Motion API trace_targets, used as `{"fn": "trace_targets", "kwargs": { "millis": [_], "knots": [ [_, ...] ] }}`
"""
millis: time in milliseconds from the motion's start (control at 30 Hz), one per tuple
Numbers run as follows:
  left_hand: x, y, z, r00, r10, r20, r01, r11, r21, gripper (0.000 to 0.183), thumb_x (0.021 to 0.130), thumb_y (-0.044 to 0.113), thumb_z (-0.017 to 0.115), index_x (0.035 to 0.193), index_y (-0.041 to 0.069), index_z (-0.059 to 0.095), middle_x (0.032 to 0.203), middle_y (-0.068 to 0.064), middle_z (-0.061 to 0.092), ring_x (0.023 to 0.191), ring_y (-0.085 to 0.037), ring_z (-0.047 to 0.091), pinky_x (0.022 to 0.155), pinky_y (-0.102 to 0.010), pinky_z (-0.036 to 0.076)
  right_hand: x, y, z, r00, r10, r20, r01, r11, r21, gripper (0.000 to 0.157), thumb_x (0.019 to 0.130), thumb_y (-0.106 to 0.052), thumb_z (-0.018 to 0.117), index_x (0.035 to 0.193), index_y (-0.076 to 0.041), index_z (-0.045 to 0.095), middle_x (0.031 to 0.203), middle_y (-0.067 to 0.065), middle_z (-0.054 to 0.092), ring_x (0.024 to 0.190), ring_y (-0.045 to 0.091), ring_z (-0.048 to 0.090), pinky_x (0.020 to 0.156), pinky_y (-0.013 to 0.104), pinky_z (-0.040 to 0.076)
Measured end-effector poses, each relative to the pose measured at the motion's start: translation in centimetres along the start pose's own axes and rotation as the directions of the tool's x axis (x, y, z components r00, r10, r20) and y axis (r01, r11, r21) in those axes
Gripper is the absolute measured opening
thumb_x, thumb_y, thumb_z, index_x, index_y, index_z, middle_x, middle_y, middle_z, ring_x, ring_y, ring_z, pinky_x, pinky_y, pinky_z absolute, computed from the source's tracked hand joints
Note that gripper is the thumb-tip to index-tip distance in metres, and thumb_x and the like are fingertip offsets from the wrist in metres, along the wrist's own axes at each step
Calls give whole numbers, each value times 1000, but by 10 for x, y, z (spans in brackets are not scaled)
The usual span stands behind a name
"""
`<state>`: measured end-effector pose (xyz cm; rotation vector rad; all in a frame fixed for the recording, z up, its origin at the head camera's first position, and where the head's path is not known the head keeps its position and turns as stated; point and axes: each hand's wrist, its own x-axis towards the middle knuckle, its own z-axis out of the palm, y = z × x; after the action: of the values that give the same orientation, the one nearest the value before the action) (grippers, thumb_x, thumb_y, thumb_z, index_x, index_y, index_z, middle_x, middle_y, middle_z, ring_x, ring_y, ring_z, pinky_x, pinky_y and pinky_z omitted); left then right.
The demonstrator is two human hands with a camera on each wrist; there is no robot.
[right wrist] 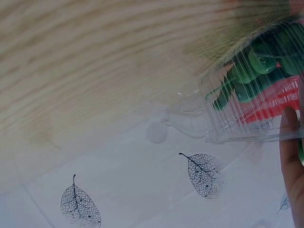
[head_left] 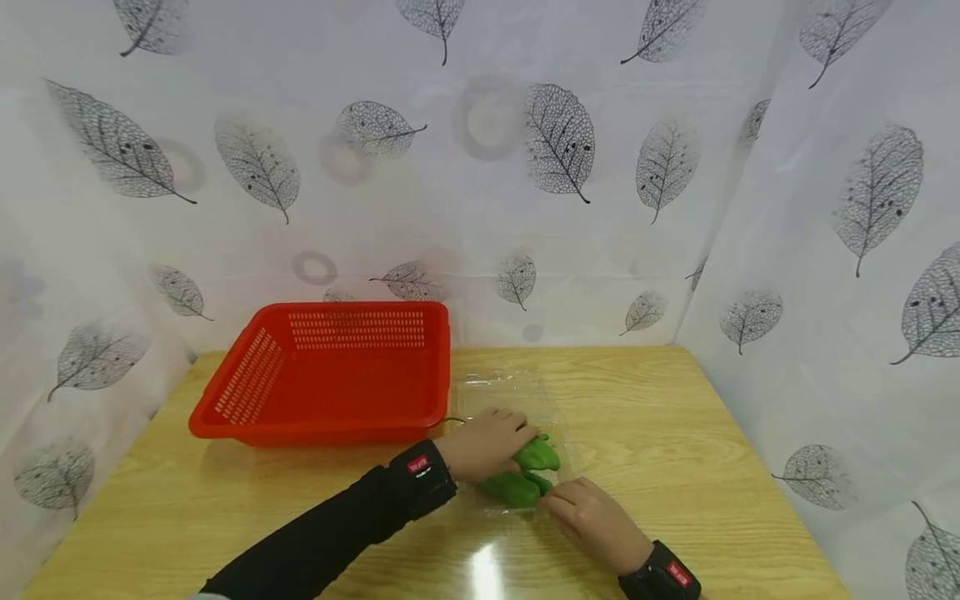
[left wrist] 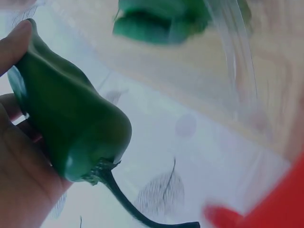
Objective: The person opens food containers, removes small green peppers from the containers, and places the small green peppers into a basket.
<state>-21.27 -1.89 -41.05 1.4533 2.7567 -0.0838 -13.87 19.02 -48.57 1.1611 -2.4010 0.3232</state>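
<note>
A clear plastic box (right wrist: 223,114) with several green peppers (right wrist: 261,61) in it sits on the table, right of the red basket. My left hand (head_left: 483,446) is over the box and grips a glossy green pepper (left wrist: 71,109), thumb near its tip, its long curved stem pointing away. Most of that pepper is hidden under the hand in the head view. At the box's front right corner, my right hand (head_left: 592,517) has its curled fingers on the end of a green pepper (head_left: 543,482). In the right wrist view only a finger and part of the palm show, beside the box's rim.
A red plastic basket (head_left: 318,433) with slotted walls stands at the back left, close beside the box. The wooden table (head_left: 645,417) meets a white leaf-printed sheet (head_left: 600,308) at the back and sides.
</note>
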Motion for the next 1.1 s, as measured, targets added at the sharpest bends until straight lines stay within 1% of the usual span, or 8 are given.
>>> {"fn": "trace_targets", "kwargs": {
  "millis": [133,267,400,567,733,933,1033,1100],
  "knots": [
    [-13,-16,-21,999,-40,-26,39,999,-14,51,87,36,64,131,16,48,120,-2,57,112,-17,54,98,-33,43,-1,0,0,1000,2,3,-2,1000,2,28,66,-8,81,90,-18,70,85,-9,66,79,4,61,72,22,49],
    [-28,-42,-45,993,-79,-85,76,996,-36,50,85,32,68,128,15,50,115,-3,58,105,-18,56,92,-35,45,-1,1,0,1000,8,3,-8,1000,8,27,67,-8,80,90,-17,70,85,-9,67,79,5,61,72,21,49],
    [-42,-73,-66,981,-137,-137,127,988,-82,48,83,28,70,125,13,52,105,-4,59,93,-18,56,83,-34,47,-2,0,1,1000,6,-4,-6,1000,6,28,66,-8,80,90,-17,70,86,-9,68,79,4,62,72,21,49],
    [-53,-110,-83,957,-263,-123,239,955,-177,45,84,26,70,121,9,53,95,-4,56,85,-18,52,76,-32,47,-2,0,0,1000,2,-11,-2,1000,9,28,66,-8,80,91,-18,71,86,-9,67,80,4,62,73,21,49],
    [-57,-144,-83,934,-352,-59,323,905,-277,47,88,28,66,127,8,50,102,-7,56,90,-20,52,80,-34,47,-1,1,-2,999,-28,-35,29,999,14,29,65,-7,81,90,-17,70,85,-9,66,79,5,61,72,20,48],
    [-51,-184,-67,920,-391,-1,365,860,-355,51,89,26,64,131,4,45,114,-12,56,97,-24,53,85,-39,46,-1,2,-3,997,-50,-60,51,998,21,31,64,-7,82,90,-16,69,85,-8,66,78,6,61,71,20,48],
    [-49,-201,-59,917,-399,21,377,845,-380,54,89,23,64,134,0,43,119,-17,55,101,-28,53,88,-42,44,-1,2,-2,997,-49,-60,50,998,23,30,64,-7,82,90,-15,69,84,-8,66,78,6,62,71,20,49],
    [-48,-211,-54,908,-416,42,397,827,-397,56,89,20,63,136,-3,41,124,-22,53,105,-31,52,90,-45,43,-1,2,-1,997,-48,-64,49,999,21,29,64,-7,81,89,-16,69,84,-8,66,78,5,62,71,19,49]
  ]
}}
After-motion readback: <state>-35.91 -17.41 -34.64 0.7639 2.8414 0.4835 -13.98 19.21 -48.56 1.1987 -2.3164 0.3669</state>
